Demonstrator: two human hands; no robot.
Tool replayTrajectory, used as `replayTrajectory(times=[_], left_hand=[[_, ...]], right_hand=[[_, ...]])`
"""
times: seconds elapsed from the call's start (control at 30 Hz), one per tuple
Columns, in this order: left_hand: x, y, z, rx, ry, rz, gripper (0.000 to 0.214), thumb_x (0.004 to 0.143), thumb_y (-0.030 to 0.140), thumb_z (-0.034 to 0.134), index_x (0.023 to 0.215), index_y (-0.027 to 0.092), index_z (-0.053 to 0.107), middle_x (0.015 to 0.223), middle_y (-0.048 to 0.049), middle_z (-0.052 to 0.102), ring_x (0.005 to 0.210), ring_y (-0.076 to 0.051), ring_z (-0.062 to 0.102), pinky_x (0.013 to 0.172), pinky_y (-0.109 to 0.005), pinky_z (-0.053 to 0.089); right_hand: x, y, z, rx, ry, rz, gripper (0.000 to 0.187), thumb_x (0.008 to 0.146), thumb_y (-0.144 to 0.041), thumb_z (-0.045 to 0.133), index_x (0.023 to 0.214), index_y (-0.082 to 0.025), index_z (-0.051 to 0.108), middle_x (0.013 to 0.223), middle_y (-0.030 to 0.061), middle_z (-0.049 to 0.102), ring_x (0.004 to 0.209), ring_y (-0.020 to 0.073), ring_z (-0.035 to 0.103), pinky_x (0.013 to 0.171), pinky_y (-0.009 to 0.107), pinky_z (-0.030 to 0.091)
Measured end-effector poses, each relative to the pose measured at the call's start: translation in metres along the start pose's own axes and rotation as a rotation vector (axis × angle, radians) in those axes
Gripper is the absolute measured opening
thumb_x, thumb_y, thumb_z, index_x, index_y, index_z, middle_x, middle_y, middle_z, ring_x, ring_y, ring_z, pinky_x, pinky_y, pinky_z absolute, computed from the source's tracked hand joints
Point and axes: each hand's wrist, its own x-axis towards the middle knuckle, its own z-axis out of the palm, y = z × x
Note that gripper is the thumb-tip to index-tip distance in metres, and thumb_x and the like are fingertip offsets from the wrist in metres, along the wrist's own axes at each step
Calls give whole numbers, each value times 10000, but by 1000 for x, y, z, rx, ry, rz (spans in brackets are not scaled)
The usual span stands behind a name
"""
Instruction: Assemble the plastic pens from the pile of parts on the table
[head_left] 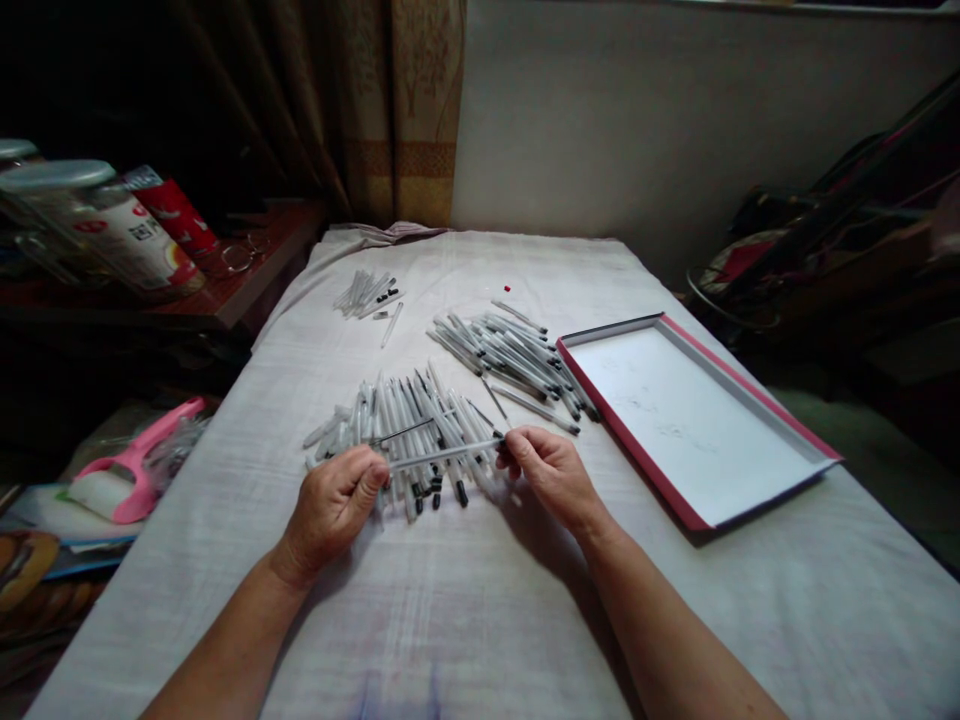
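Observation:
Between my two hands stretches a clear pen (446,456), held level above a pile of pens. My left hand (337,498) is closed around its left end. Fingers of my right hand (546,470) pinch the other end, where a black tip shows. A thin dark refill (406,431) slants up from beside my left fingers; I cannot tell whether that hand grips it. Beneath lie the loose clear pen barrels (394,405), with several small black caps (435,486) at the near side. Farther back and right is a heap of pens with dark ends (510,350).
A shallow red-edged box lid (675,420) lies at the right on the white cloth (480,620). Toward the back left sits a smaller group of barrels (361,292). A small red piece (508,289) is at the back. Jars (112,230) and a pink tape dispenser (142,465) stand left.

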Motion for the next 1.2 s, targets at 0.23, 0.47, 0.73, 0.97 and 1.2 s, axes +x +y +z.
replayTrajectory(times=[0.23, 0.47, 0.73, 0.97, 1.2], left_hand=[[0, 0, -1, 4, 2, 8, 381, 986, 381, 411, 696, 193, 571, 634, 4, 566, 593, -120, 555, 576, -235, 434], [1, 1, 1, 20, 2, 16, 363, 970, 369, 433, 678, 198, 564, 612, 16, 546, 574, -114, 537, 569, -231, 419], [3, 0, -4, -52, 31, -161, 479, 963, 447, 413, 565, 199, 510, 522, 22, 513, 495, -117, 490, 516, -246, 404], [5, -1, -4, -74, 32, -131, 520, 969, 521, 411, 578, 200, 529, 532, 23, 522, 496, -117, 500, 509, -248, 414], [4, -3, -4, -83, 13, -87, 491, 975, 471, 416, 581, 200, 526, 538, 21, 528, 499, -114, 516, 498, -238, 410]], right_hand=[[0, -3, -4, 92, -28, 22, 363, 704, -506, 780, 869, -190, 714, 748, 42, 728, 622, 146, 631, 579, 266, 512], [2, 0, -3, 31, -18, 30, 279, 725, -451, 762, 698, -183, 689, 633, 11, 682, 523, 110, 553, 518, 240, 452], [5, 8, -13, -110, 123, -120, 171, 754, -343, 716, 841, -199, 747, 775, 41, 723, 655, 164, 621, 607, 290, 500], [5, 16, -11, -618, 115, -306, 183, 808, -226, 635, 917, -238, 781, 853, 67, 741, 736, 204, 664, 744, 350, 526], [2, 8, -6, -334, 102, -226, 226, 845, -323, 619, 970, -217, 776, 926, 79, 773, 825, 215, 686, 733, 334, 533]])
